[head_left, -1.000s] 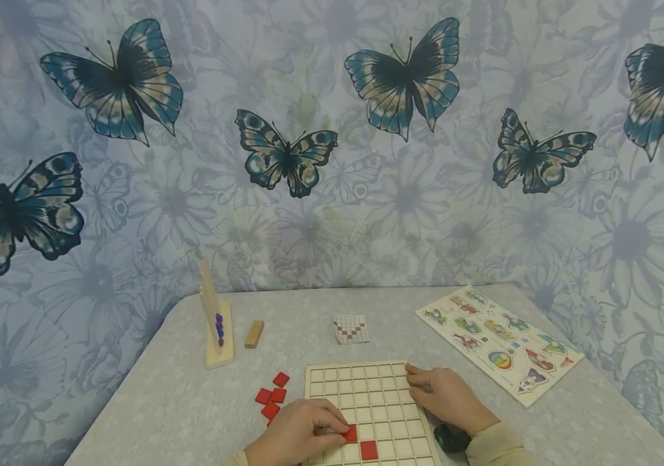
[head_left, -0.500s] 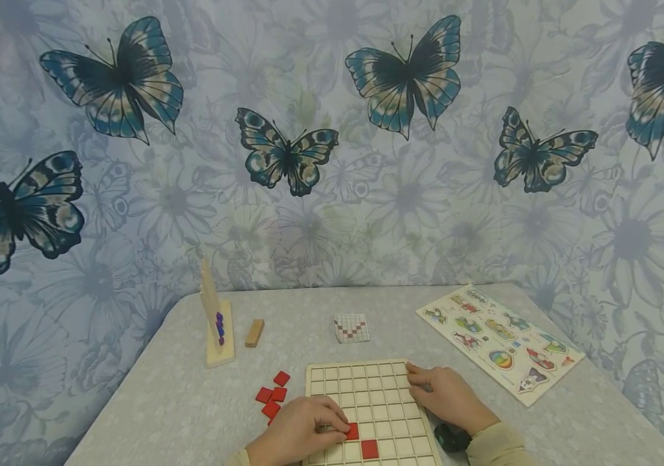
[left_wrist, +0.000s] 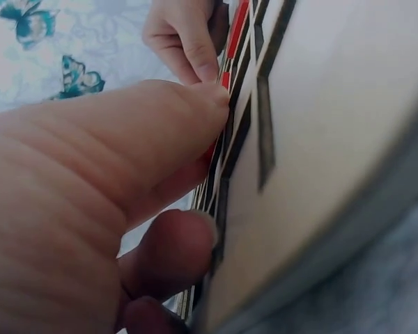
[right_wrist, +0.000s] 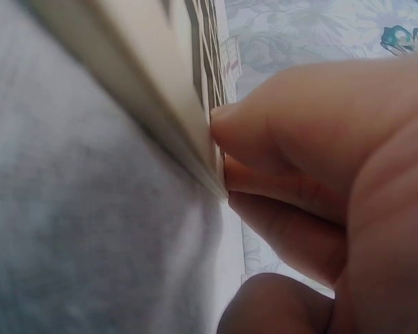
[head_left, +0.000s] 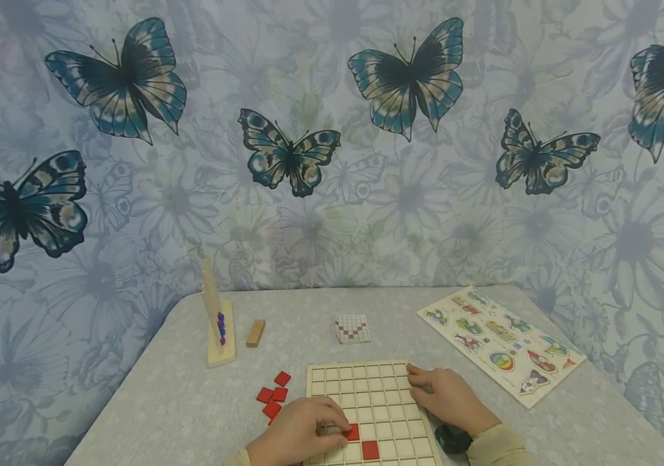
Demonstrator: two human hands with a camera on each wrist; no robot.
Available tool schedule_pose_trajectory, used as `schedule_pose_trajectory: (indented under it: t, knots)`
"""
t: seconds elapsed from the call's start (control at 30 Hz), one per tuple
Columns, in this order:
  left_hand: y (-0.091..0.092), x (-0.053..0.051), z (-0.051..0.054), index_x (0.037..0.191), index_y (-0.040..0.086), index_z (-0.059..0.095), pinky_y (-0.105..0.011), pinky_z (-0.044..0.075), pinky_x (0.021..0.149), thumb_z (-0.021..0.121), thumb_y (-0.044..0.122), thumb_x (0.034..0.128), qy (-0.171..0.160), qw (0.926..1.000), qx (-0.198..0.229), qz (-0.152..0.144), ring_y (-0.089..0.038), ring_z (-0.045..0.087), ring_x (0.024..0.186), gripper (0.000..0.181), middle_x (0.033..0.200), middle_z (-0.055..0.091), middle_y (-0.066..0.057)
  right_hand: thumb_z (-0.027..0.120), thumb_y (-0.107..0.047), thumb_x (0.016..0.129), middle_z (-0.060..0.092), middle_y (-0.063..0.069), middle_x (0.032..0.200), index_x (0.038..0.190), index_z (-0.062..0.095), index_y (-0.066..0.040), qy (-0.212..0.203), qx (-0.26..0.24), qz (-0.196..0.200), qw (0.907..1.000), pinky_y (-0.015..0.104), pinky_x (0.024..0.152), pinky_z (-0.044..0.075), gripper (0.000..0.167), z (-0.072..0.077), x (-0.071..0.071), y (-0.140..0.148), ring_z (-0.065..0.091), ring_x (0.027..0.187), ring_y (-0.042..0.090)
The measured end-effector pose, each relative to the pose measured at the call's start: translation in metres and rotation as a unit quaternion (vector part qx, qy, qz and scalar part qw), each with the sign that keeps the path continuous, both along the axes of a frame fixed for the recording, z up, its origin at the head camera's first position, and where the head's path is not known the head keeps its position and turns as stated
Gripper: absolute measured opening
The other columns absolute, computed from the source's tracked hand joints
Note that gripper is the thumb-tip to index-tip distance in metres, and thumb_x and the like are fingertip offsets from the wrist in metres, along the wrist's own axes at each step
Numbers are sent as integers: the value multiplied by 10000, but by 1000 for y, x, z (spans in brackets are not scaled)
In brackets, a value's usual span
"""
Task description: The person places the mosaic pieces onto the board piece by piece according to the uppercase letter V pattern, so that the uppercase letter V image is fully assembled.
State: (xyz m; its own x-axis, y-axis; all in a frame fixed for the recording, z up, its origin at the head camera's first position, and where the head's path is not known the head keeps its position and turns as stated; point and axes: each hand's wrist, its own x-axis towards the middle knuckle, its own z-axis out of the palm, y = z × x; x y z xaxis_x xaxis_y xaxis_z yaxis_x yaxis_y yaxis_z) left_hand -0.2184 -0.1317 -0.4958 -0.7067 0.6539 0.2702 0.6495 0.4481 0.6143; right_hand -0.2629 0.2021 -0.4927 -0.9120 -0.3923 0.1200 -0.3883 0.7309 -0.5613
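Observation:
A pale wooden grid board (head_left: pixel 361 382) lies on the table, its near edge cut off by the bottom of the head view. My left hand (head_left: pixel 303 427) reaches over its left side, thumb and forefinger pinching a red square tile (head_left: pixel 353 432) at one of the grid cells. Another red tile (head_left: pixel 370 450) sits in a cell just nearer and to the right. At the board's far right corner, my right hand (head_left: pixel 447 400) holds the edge. In the right wrist view that hand's thumb is on the board's rim (right_wrist: pixel 188 149), with fingers against the side.
Several loose red tiles (head_left: pixel 272 409) lie left of the board. Behind it is a small pattern card (head_left: pixel 352 329). A wooden block (head_left: pixel 255 333) and an upright wooden stand (head_left: pixel 221 349) are at left, a picture puzzle board (head_left: pixel 501 343) at right. A dark object (head_left: pixel 452 439) is below the right wrist.
Both hands keep their places, the left at the red tile and the right at the board's corner. Only a slight shift of the head view shows.

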Motion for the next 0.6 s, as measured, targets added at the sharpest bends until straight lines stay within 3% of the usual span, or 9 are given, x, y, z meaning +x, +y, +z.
schedule_pose_trajectory:
  t: [0.23,0.43,0.6]
  knots:
    - [0,0,3,1065,295,791,-146,505,747,761,245,948,324,9990,-288,-79,97,614,890,130,1102,703,201,714,-280,968,611,48,1451,1281,725,-85,-39,-16,-45,10000,626,1047,444,369,1,0,0,592,1301,419]
    - [-2,1,6,1083,283,791,-136,500,709,762,228,947,179,9993,-313,-91,116,589,815,149,1100,705,190,704,-268,978,618,60,1442,1278,726,-79,-47,-48,36,10000,630,1048,441,356,1,0,1,593,1297,426]
    - [-3,1,6,1112,275,793,-163,519,762,761,242,950,-40,9997,-220,-84,89,615,891,168,1109,714,190,701,-257,981,617,70,1442,1278,724,-69,-138,-121,75,9998,641,1041,439,353,3,1,0,591,1292,440]
